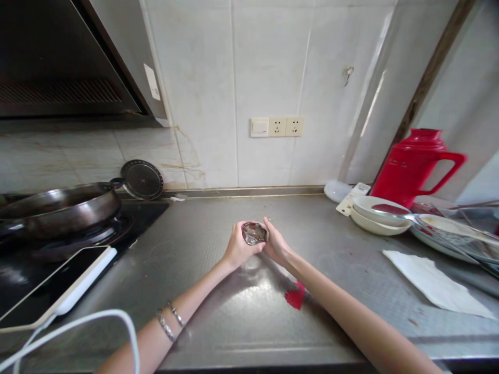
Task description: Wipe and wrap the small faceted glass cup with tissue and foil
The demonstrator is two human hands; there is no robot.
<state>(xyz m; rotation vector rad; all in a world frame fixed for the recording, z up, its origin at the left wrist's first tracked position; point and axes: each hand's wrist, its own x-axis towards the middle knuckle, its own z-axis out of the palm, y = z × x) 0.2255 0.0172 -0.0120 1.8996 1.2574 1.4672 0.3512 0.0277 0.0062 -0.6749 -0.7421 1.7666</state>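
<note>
Near the middle of the steel counter, a small round container [254, 234] with a shiny, silvery inside and some reddish patches faces up toward me. Its exact kind is hard to make out. My left hand [238, 248] wraps round its left and lower side. From the right, my right hand [275, 243] closes on the other side, and the two hands meet below the rim. A torn red piece [295, 295] lies on the counter beside my right forearm.
A pan [62, 205] sits on the stove at left, with a phone [54, 288] and white cable in front. At right are a red thermos [409, 169], stacked bowls [380, 214], plates and a white tissue [436, 283]. Sockets [286, 127] are on the wall.
</note>
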